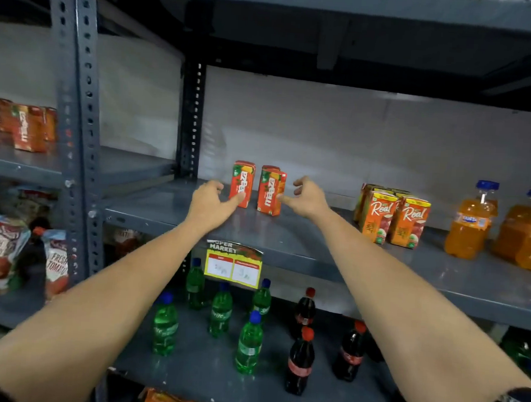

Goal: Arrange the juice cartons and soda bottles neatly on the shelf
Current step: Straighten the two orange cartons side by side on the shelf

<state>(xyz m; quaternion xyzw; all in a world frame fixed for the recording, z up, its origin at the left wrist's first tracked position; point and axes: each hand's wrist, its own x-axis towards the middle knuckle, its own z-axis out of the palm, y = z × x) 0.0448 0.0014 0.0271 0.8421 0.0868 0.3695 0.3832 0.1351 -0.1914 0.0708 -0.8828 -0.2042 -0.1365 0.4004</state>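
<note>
- Head view, middle level: both bare arms reach to the grey metal shelf (pixel 302 243), where two small red-orange Maaza juice cartons stand upright, a little apart, toward the left end.
- The left hand (pixel 209 202) is loosely curled, its thumb tip touching the lower front of the left Maaza carton (pixel 243 184); it grips nothing.
- The right hand (pixel 308 197) is half open with curled fingers, its thumb tip touching the right side of the right Maaza carton (pixel 270 191); nothing is enclosed there either.
- The right carton stands slightly turned and nearer the front than its neighbour, so this pair looks mid-adjustment, not yet squared up.
- Farther right, well apart, a tight cluster of orange-and-yellow Real juice cartons (pixel 392 216) stands upright, apparently grouped already.
- Beyond them, orange soda bottles with blue caps (pixel 471 219) stand close together by the right edge; how many is unclear.
- Head view, lower level: green soda bottles with blue caps (pixel 220 311) stand upright but scattered, in no clear row.
- Dark cola bottles with red caps (pixel 301 358) beside them are likewise staggered.
- Judgement: the task seems partly done; the Maaza pair needs closing up and aligning, and the lower bottles most likely remain to be set in rows.
</note>
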